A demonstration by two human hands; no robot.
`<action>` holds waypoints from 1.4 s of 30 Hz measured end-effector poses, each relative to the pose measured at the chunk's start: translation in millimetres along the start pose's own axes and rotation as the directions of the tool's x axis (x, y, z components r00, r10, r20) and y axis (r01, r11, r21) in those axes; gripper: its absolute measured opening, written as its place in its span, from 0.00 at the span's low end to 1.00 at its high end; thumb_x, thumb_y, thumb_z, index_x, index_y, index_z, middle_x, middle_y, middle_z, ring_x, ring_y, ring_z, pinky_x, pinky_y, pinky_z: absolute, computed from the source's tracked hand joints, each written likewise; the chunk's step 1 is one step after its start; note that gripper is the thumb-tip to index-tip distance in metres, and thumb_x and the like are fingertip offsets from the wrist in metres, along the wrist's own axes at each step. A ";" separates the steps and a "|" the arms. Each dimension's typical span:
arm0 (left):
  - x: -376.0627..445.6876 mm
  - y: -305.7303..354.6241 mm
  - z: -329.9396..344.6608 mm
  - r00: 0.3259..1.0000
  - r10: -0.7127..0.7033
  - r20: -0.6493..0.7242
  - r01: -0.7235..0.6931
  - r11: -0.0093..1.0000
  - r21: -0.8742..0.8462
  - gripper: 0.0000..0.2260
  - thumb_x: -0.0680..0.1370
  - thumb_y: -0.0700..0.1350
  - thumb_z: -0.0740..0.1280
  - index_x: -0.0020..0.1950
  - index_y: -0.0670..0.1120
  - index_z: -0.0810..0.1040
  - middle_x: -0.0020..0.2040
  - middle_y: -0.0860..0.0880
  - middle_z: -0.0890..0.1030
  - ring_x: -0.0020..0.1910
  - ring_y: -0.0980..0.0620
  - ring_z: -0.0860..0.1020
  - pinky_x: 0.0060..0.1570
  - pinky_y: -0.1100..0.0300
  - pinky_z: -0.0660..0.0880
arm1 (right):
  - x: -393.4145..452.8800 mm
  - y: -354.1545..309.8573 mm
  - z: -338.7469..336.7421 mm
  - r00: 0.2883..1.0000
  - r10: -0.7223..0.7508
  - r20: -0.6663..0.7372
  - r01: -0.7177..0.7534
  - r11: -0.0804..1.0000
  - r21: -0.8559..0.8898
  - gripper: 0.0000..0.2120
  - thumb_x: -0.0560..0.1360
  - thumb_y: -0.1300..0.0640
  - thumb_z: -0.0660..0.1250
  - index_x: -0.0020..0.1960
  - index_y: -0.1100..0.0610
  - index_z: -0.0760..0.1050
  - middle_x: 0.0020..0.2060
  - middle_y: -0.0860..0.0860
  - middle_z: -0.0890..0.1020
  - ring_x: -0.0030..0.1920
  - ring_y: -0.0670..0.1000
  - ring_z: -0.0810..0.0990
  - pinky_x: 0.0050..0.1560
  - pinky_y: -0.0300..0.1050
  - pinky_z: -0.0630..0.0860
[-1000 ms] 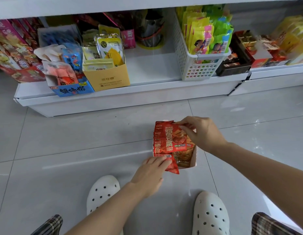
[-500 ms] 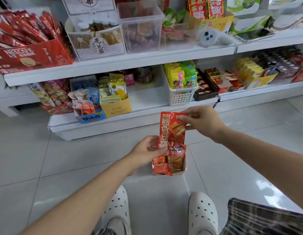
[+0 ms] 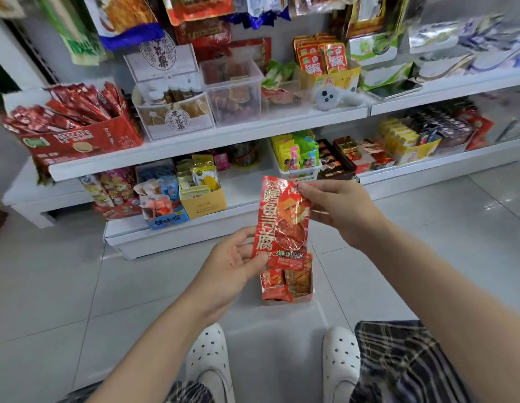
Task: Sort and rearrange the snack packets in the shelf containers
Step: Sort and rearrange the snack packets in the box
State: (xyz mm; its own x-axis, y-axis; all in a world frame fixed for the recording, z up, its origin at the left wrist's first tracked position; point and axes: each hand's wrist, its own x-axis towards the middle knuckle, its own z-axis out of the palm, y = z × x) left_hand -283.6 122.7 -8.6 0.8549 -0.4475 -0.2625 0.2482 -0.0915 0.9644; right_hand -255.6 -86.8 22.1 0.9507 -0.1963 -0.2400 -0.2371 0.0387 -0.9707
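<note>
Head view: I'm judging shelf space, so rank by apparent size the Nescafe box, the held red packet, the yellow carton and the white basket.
1. Nescafe box
2. Red packet, though nearness to the camera inflates it
3. Yellow carton and white basket: too alike to rank

Pale grey glossy floor tiles are spreading across the room, catching soft overhead light in bright glints at the right; white tiered shelves are running along a grey back wall; a low white plinth is meeting the floor.
</note>
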 end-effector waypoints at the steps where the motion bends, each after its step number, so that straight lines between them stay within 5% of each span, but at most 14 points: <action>1: 1.4 0.5 0.6 1.000 -0.007 0.007 0.007 1.000 0.009 0.15 0.79 0.35 0.64 0.63 0.49 0.74 0.52 0.46 0.85 0.55 0.51 0.82 0.47 0.65 0.76 | 0.7 -0.4 -1.4 1.000 0.000 -0.004 0.000 1.000 0.001 0.08 0.76 0.53 0.70 0.50 0.57 0.81 0.44 0.55 0.86 0.42 0.47 0.85 0.36 0.35 0.80; 5: 5.6 1.5 2.5 1.000 -0.013 0.007 0.013 1.000 -0.023 0.17 0.79 0.36 0.65 0.67 0.47 0.72 0.54 0.44 0.84 0.57 0.48 0.82 0.51 0.62 0.78 | 4.6 -0.9 -2.8 1.000 0.006 -0.022 -0.006 1.000 0.007 0.08 0.75 0.52 0.70 0.48 0.56 0.82 0.46 0.58 0.85 0.44 0.50 0.83 0.39 0.37 0.81; 7: 5.5 8.2 6.3 0.999 -0.014 0.051 0.027 0.967 -0.254 0.18 0.79 0.41 0.64 0.69 0.46 0.70 0.59 0.41 0.82 0.59 0.45 0.81 0.57 0.55 0.78 | 6.5 -1.4 -1.2 1.000 0.007 0.000 -0.007 0.999 0.042 0.08 0.76 0.51 0.69 0.48 0.55 0.82 0.46 0.60 0.84 0.46 0.51 0.80 0.47 0.41 0.81; 9: 5.9 17.2 12.4 0.984 -0.069 0.164 0.151 0.811 -0.565 0.24 0.78 0.55 0.59 0.70 0.45 0.69 0.64 0.38 0.78 0.63 0.39 0.77 0.65 0.43 0.72 | 7.5 0.5 2.2 0.995 0.026 0.098 -0.037 0.993 0.112 0.09 0.78 0.52 0.66 0.50 0.56 0.81 0.44 0.55 0.83 0.48 0.50 0.79 0.56 0.46 0.77; 11: 7.8 22.6 17.2 0.957 -0.137 0.254 0.277 0.682 -0.677 0.30 0.76 0.63 0.58 0.68 0.42 0.73 0.64 0.35 0.77 0.64 0.37 0.76 0.68 0.39 0.67 | 6.7 2.9 8.7 0.975 0.032 0.220 -0.079 0.974 0.210 0.08 0.79 0.54 0.64 0.50 0.56 0.80 0.40 0.50 0.81 0.47 0.48 0.78 0.55 0.46 0.75; 13: 10.2 22.3 22.0 0.940 -0.143 0.310 0.317 0.702 -0.637 0.24 0.76 0.57 0.65 0.64 0.41 0.78 0.60 0.37 0.80 0.57 0.42 0.80 0.64 0.43 0.73 | 4.0 3.7 17.4 0.953 0.007 0.304 -0.100 0.951 0.292 0.08 0.80 0.54 0.63 0.47 0.54 0.79 0.36 0.49 0.80 0.41 0.46 0.77 0.46 0.43 0.74; 15: 11.5 21.0 27.0 0.946 -0.094 0.310 0.281 0.711 -0.645 0.19 0.72 0.47 0.73 0.60 0.39 0.80 0.51 0.42 0.83 0.44 0.49 0.82 0.48 0.52 0.81 | 1.9 2.2 22.8 0.950 -0.013 0.313 -0.102 0.931 0.349 0.07 0.79 0.56 0.63 0.46 0.54 0.79 0.38 0.49 0.80 0.38 0.46 0.77 0.36 0.41 0.73; 17: 15.9 21.4 29.6 0.971 -0.099 0.219 0.215 0.765 -0.607 0.16 0.71 0.43 0.71 0.56 0.39 0.80 0.43 0.46 0.83 0.38 0.53 0.82 0.37 0.62 0.80 | 4.7 0.3 21.3 0.960 0.020 0.278 -0.126 0.922 0.367 0.10 0.77 0.54 0.64 0.55 0.55 0.80 0.49 0.50 0.84 0.47 0.49 0.81 0.41 0.43 0.76; 19: 21.5 22.7 29.0 0.990 -0.124 0.066 0.140 0.844 -0.517 0.14 0.73 0.41 0.69 0.58 0.39 0.79 0.47 0.44 0.85 0.41 0.52 0.83 0.37 0.62 0.81 | 10.3 -0.5 12.5 0.952 0.087 0.294 -0.196 0.910 0.365 0.20 0.79 0.47 0.60 0.64 0.58 0.76 0.58 0.55 0.82 0.55 0.53 0.81 0.51 0.49 0.79; 22: 26.5 20.5 21.2 0.989 -0.091 -0.113 0.048 0.939 -0.340 0.10 0.78 0.37 0.66 0.59 0.41 0.78 0.50 0.44 0.85 0.44 0.51 0.84 0.39 0.61 0.80 | 12.5 -2.0 -2.3 0.933 0.137 0.332 -0.259 0.898 0.356 0.29 0.79 0.36 0.52 0.60 0.58 0.77 0.48 0.55 0.83 0.49 0.54 0.82 0.52 0.50 0.78; 27: 21.3 15.5 16.5 0.983 -0.076 -0.168 0.046 0.983 -0.177 0.07 0.81 0.37 0.63 0.55 0.45 0.79 0.46 0.49 0.86 0.44 0.53 0.85 0.40 0.62 0.79 | 9.8 5.1 -0.4 0.966 0.088 0.242 -0.115 0.988 0.101 0.15 0.78 0.50 0.64 0.57 0.60 0.80 0.49 0.54 0.85 0.51 0.52 0.83 0.52 0.46 0.79; 35: 14.0 17.9 9.7 0.994 -0.095 -0.045 0.072 0.930 -0.362 0.14 0.79 0.43 0.65 0.64 0.41 0.76 0.57 0.42 0.83 0.55 0.46 0.83 0.52 0.52 0.81 | 11.2 6.0 8.7 0.974 0.125 0.187 -0.162 0.968 0.193 0.12 0.78 0.52 0.66 0.55 0.60 0.80 0.45 0.53 0.84 0.51 0.51 0.81 0.60 0.49 0.76; 39: 14.1 15.4 11.5 0.965 -0.176 0.194 0.257 0.775 -0.577 0.27 0.77 0.61 0.61 0.66 0.41 0.74 0.62 0.37 0.79 0.60 0.39 0.79 0.63 0.38 0.72 | 8.7 8.9 15.3 0.904 0.135 0.406 -0.293 0.887 0.357 0.07 0.78 0.51 0.64 0.43 0.50 0.76 0.36 0.45 0.76 0.37 0.45 0.75 0.41 0.43 0.73; 42: 15.0 9.0 22.1 0.957 -0.155 0.247 0.273 0.771 -0.575 0.18 0.76 0.50 0.66 0.59 0.39 0.77 0.50 0.40 0.81 0.47 0.45 0.81 0.56 0.49 0.79 | 5.4 11.1 23.0 0.863 0.099 0.495 -0.312 0.875 0.369 0.05 0.72 0.48 0.70 0.43 0.49 0.77 0.38 0.44 0.77 0.38 0.45 0.74 0.36 0.40 0.71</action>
State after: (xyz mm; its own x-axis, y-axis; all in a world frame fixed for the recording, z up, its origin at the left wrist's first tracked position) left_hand -278.6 95.5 -3.2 0.6671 -0.6335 -0.3920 0.6866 0.3187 0.6534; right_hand -248.5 -64.8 9.8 0.8962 0.3191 -0.3083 -0.4305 0.4569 -0.7784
